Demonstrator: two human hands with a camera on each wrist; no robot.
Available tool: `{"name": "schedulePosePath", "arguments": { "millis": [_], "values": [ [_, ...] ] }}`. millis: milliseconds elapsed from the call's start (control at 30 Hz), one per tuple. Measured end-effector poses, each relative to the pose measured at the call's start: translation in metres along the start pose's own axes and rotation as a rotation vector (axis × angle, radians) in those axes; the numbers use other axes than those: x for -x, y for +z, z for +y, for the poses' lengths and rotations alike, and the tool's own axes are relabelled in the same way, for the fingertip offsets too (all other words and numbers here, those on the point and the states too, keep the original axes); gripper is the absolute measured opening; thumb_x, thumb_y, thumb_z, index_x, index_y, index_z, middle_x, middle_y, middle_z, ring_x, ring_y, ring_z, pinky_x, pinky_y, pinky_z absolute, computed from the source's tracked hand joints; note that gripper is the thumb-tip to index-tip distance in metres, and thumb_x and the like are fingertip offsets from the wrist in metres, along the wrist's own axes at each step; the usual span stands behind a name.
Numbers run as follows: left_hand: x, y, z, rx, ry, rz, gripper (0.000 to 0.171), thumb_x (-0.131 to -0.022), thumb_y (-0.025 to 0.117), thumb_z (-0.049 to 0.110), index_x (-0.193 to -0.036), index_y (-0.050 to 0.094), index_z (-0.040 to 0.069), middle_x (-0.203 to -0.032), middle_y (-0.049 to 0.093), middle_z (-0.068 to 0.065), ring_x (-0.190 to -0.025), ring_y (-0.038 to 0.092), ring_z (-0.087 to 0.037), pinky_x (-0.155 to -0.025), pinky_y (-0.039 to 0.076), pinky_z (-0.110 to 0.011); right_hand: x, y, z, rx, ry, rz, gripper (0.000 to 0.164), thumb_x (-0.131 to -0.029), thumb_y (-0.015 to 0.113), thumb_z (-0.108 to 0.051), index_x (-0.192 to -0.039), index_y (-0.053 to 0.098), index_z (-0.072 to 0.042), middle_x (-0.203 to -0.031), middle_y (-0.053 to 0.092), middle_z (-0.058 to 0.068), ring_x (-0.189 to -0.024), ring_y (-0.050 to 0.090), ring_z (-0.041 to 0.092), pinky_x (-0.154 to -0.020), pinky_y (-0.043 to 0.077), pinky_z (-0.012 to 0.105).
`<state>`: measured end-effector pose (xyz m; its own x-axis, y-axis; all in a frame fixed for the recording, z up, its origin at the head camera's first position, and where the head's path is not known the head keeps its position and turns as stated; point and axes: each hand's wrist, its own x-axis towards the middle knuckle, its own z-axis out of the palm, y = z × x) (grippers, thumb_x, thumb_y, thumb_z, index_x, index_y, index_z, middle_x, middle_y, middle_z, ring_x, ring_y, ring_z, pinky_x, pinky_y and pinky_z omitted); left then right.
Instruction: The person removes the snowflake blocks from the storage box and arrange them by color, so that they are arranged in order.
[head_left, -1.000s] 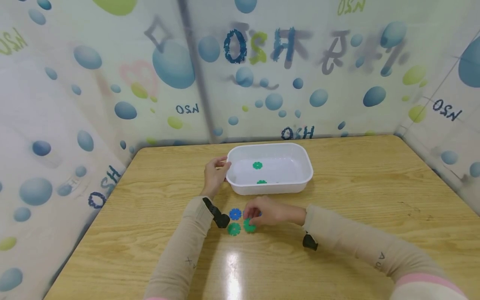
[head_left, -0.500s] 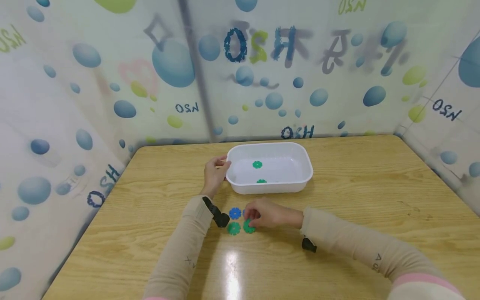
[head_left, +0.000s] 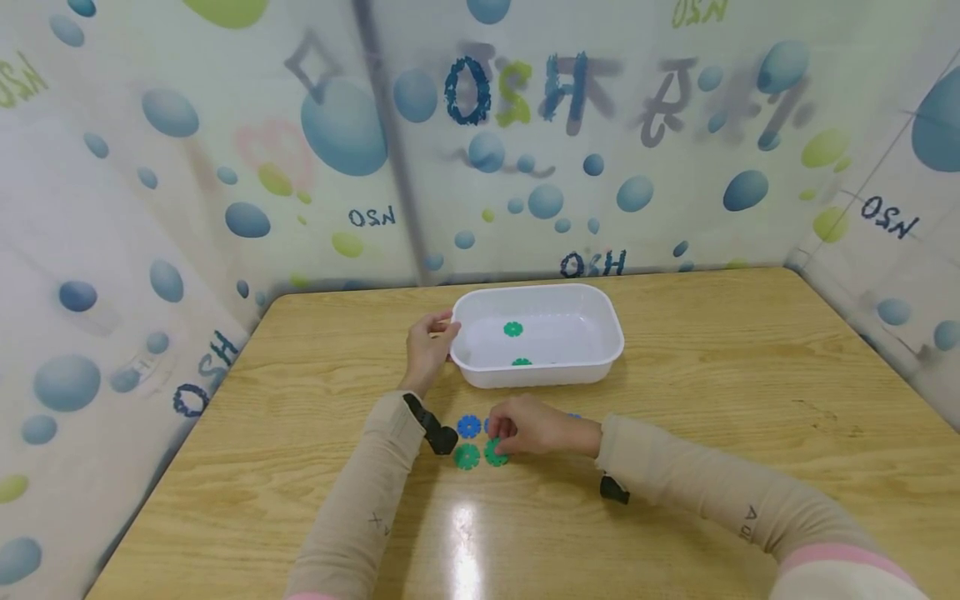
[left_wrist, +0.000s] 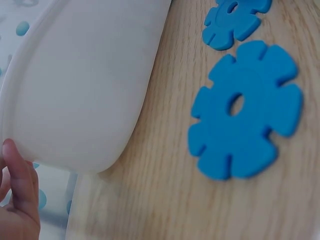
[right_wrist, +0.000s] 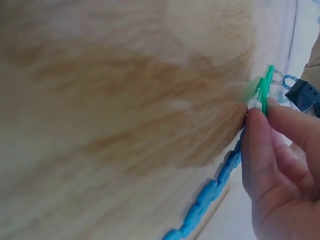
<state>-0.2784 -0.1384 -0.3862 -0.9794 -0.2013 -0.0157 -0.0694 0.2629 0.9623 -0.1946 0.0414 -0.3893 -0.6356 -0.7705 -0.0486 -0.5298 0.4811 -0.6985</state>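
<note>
My left hand (head_left: 427, 350) grips the left rim of a white plastic tub (head_left: 540, 379), thumb on the rim and fingers outside. In the left wrist view, part of that hand (left_wrist: 20, 195) shows at the tub's corner. My right hand (head_left: 536, 427) pinches a green notched disc (head_left: 495, 453) between thumb and finger. The right wrist view shows this disc (right_wrist: 267, 90) standing edge-up by the tabletop. Left of it lies another green disc (head_left: 467, 457), with a blue disc (head_left: 468, 427) behind. Other blue discs run in a row, partly hidden by my right hand.
Inside the tub lie a green disc (head_left: 513, 329) and another (head_left: 522, 362) by the near wall, partly hidden. The wooden table (head_left: 712, 358) meets a patterned curtain (head_left: 637, 233) at the back. Black wrist cameras sit on both sleeves.
The right forearm has shifted slightly left, and a blue disc shows behind the wrist. The right hand still pinches the green disc; the left hand stays on the tub.
</note>
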Motion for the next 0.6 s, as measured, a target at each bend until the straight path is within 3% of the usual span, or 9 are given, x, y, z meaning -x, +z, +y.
{"name": "schedulePosePath", "arguments": {
  "millis": [600],
  "values": [
    [-0.0002,0.0003,-0.0019,-0.004,0.007,0.003,0.028,-0.085,0.06,0.017,-0.111,0.058,0.009,-0.095,0.052,-0.01,-0.075,0.058,-0.029,-0.053,0.052,-0.028,-0.0016,0.0028,0.0015,0.023,-0.003,0.03,0.013,-0.071,0.073,-0.01,-0.075,0.061,-0.008,-0.068,0.055,-0.007,-0.062,0.051,0.003,-0.058,0.045,0.016]
  ]
}}
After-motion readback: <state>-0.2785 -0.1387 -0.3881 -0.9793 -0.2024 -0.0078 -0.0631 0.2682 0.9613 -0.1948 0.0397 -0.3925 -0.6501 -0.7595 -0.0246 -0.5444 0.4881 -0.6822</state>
